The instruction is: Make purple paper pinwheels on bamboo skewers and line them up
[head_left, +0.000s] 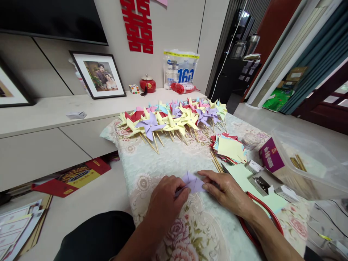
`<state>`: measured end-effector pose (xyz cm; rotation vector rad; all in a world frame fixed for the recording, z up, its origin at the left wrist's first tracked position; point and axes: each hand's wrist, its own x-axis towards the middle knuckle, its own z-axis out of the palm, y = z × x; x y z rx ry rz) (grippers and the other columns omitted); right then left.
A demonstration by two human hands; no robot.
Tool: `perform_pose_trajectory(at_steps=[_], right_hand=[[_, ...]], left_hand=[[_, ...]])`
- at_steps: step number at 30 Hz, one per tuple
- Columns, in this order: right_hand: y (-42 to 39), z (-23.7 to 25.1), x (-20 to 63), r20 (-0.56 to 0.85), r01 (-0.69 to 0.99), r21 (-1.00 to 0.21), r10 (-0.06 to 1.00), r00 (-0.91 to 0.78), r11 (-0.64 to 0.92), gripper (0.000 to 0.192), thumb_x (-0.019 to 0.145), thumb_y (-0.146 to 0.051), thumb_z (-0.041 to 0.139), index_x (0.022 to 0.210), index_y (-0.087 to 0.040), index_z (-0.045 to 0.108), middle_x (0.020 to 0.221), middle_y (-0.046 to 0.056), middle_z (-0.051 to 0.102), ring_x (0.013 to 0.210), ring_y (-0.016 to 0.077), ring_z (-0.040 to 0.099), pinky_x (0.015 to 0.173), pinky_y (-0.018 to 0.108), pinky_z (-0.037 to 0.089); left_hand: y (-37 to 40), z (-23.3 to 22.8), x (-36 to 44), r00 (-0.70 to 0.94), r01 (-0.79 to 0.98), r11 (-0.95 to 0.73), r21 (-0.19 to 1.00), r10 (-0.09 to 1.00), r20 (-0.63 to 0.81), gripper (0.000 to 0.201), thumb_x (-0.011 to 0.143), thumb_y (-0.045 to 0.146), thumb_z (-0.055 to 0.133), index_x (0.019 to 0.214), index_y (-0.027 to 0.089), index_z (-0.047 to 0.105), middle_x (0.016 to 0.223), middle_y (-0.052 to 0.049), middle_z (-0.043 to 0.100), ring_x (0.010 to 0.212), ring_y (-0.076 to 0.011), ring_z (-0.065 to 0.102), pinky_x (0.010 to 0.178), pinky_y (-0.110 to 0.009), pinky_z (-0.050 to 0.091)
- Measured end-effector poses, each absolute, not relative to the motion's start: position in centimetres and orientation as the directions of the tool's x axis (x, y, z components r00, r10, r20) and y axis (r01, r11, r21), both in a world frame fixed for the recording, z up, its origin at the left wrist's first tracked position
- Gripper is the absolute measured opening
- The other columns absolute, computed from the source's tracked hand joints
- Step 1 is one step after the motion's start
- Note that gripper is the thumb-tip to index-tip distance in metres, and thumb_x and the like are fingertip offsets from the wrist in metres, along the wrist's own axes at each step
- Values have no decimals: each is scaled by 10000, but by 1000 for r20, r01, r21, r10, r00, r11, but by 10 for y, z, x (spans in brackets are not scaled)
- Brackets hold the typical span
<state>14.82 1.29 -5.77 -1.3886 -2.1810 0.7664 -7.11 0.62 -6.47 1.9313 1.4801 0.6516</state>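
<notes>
A long row of finished pinwheels (174, 117) on sticks already lay across the far end of the worktop (168, 159), so most of the batch looked done — yet a stack of cut paper squares (230, 148) and some loose sticks (216, 163) beside it suggested more were to come. At the near edge, the left hand (167, 199) and right hand (227, 190) pinched a lilac paper piece (192, 182) between fingertips, pressed flat on the floral cloth, folds only begun. Open room lay between the hands and the pinwheel row; to the right, small boxes (262, 181), a clear plastic bin (310, 163) and red-handled scissors (261, 214) crowded close — little slack there, and the cloth's left edge dropped off near the left hand.
</notes>
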Motion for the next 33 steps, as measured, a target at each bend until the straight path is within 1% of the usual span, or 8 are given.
perform_pose_trajectory(at_steps=[3, 6, 11, 18, 23, 27, 30, 33], right_hand=[[13, -57, 147, 61, 671, -661, 915, -398, 336, 313, 949, -184, 539, 1253, -208, 614, 881, -2, 718, 801, 165, 661, 744, 267, 481], [14, -58, 146, 64, 679, -650, 915, -399, 342, 318, 945, -176, 542, 1254, -188, 614, 940, 23, 723, 845, 175, 667, 783, 282, 486], [17, -64, 147, 108, 689, -618, 909, -402, 379, 385, 936, -159, 549, 1320, -173, 568, 1053, 70, 708, 943, 203, 658, 852, 326, 495], [17, -67, 147, 161, 698, -549, 878, -451, 459, 487, 941, -120, 512, 1419, -203, 475, 1120, 103, 649, 1015, 231, 619, 880, 385, 510], [15, -64, 147, 168, 679, -534, 850, -499, 504, 468, 934, -74, 483, 1376, -221, 531, 1173, 103, 625, 1066, 222, 608, 924, 369, 511], [14, -64, 145, 155, 684, -516, 842, -517, 515, 432, 940, -79, 470, 1335, -220, 575, 1195, 107, 606, 1060, 216, 612, 918, 358, 520], [14, -64, 144, 152, 697, -498, 843, -516, 516, 453, 937, -77, 467, 1360, -216, 555, 1206, 114, 603, 1069, 221, 614, 925, 365, 523], [15, -65, 143, 152, 705, -472, 836, -527, 529, 419, 943, -90, 459, 1320, -209, 597, 1211, 125, 601, 1051, 227, 628, 907, 370, 534]], left_hand=[[6, -65, -68, 219, 714, -155, 683, 976, -8, 163, 896, 290, 547, 800, 200, 644, 807, -51, 663, 843, -252, 588, 743, -361, 405], [6, -65, -65, 176, 755, -100, 648, 983, -53, 152, 902, 261, 538, 941, 193, 668, 875, -65, 668, 880, -258, 598, 763, -364, 415], [6, -66, -61, 145, 798, -80, 597, 988, -61, 260, 905, 234, 538, 1140, 199, 645, 953, -81, 663, 937, -269, 608, 793, -377, 443], [6, -65, -59, 131, 848, -80, 524, 989, -62, 281, 912, 229, 540, 1179, 190, 620, 960, -84, 670, 947, -272, 616, 815, -383, 465], [6, -61, -57, 136, 862, -76, 502, 987, -85, 281, 934, 229, 513, 1190, 177, 616, 977, -98, 679, 957, -277, 624, 835, -397, 474], [6, -60, -56, 130, 876, -70, 478, 987, -93, 288, 963, 230, 459, 1201, 171, 612, 976, -107, 686, 949, -282, 633, 835, -408, 479], [6, -61, -56, 116, 891, -63, 449, 989, -92, 286, 954, 221, 477, 1202, 176, 611, 959, -99, 690, 948, -286, 638, 823, -404, 483], [5, -62, -56, 114, 901, -75, 427, 991, -68, 275, 946, 222, 496, 1192, 182, 612, 958, -90, 696, 964, -285, 640, 820, -394, 485]])
